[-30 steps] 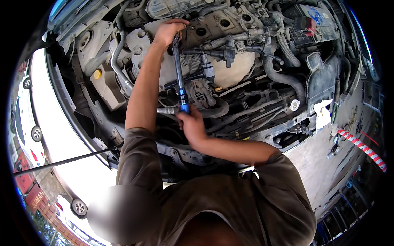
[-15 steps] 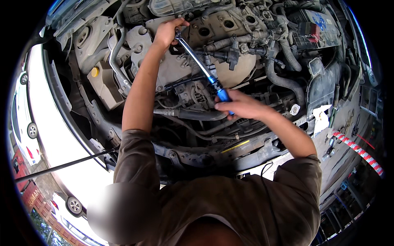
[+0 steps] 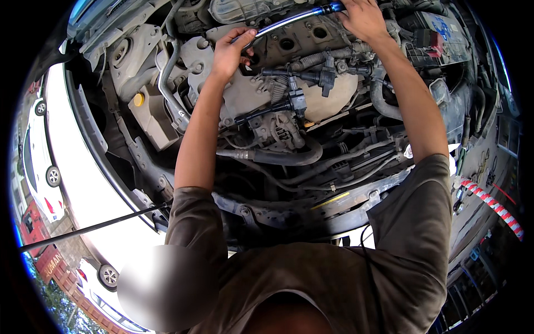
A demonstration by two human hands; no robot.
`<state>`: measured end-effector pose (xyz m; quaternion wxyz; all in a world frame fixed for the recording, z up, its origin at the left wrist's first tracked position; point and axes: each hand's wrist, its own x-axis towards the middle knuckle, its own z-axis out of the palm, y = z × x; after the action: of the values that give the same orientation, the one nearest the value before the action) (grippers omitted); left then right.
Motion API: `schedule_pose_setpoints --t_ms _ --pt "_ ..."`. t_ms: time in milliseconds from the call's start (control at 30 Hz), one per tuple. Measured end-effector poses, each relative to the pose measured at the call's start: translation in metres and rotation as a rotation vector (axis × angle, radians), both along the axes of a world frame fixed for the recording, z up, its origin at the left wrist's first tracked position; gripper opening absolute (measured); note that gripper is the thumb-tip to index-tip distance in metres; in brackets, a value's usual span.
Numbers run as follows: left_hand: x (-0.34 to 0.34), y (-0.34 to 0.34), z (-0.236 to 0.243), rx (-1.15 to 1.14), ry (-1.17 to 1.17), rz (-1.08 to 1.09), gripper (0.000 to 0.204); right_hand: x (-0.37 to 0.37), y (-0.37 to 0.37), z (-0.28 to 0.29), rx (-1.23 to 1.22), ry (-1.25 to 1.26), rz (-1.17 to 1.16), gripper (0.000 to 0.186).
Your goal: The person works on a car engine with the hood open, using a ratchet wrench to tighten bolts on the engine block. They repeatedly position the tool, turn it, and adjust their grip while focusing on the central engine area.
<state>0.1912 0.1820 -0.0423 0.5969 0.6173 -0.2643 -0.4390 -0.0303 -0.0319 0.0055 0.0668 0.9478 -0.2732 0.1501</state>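
Observation:
A torque wrench with a chrome shaft and blue grip lies slantwise over the far part of the engine. My left hand is closed around its head end, over the left part of the dark valve cover; the fingers hide the ratchet head and whatever sits under it. At the far right end of the wrench, my right hand wraps the grip. Two black ignition coils, one nearer the middle and one further left, rest loose on the engine's near side.
A coolant-type tank with a yellow cap stands left. The battery with a red terminal cover sits far right. Hoses and the front crossmember lie nearest me. A black rod crosses at left; a red-and-white striped tube is at right.
My right hand has swung the wrench's grip away from me, from the near side of the engine to the far side. My left hand has stayed at the head end.

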Motion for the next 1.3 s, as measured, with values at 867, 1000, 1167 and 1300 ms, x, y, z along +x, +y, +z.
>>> schedule_pose_setpoints --t_ms 867,1000,1167,1300 --pt "0.002 -0.027 -0.004 0.112 0.017 -0.054 0.03 -0.082 0.257 0.009 1.348 -0.418 -0.482 0.04" --pt "0.013 -0.031 -0.018 0.101 -0.061 -0.103 0.03 -0.037 0.344 0.0 1.747 -0.827 -0.474 0.055" --pt "0.014 -0.035 -0.01 0.06 -0.131 -0.178 0.027 0.045 0.403 0.0 1.919 -1.094 -0.573 0.055" --pt "0.02 -0.033 -0.009 0.089 -0.179 -0.171 0.026 0.054 0.399 -0.008 2.061 -1.025 -0.519 0.045"
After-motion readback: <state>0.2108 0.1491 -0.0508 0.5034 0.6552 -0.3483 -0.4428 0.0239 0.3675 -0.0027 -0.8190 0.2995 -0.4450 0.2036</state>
